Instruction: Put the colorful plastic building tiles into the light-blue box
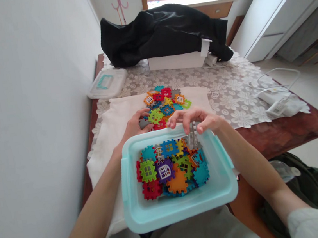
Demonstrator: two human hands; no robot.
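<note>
My left hand [134, 125] reaches past the bin's far left corner, with its thumb and fingers closed around a grey interlocking building block [144, 123] at the edge of a colourful pile [167, 110]. Above the bin's far right rim is my right hand [199, 119], palm down, thumb and fingers apart. Just under those fingertips a blurred grey block [193, 138] stands on edge over the bin's contents. The light-teal plastic bin [186, 212] holds several notched flat blocks, among them an orange one [177, 181] and a purple one with a white window [164, 170].
A white cloth [106, 142] lies under the pile on a lace-covered table [237, 84]. The clear lid [108, 83] rests at the back left by the wall. Black sheeting [161, 32] drapes over a white box behind. A cable and white packet [276, 100] are at the right.
</note>
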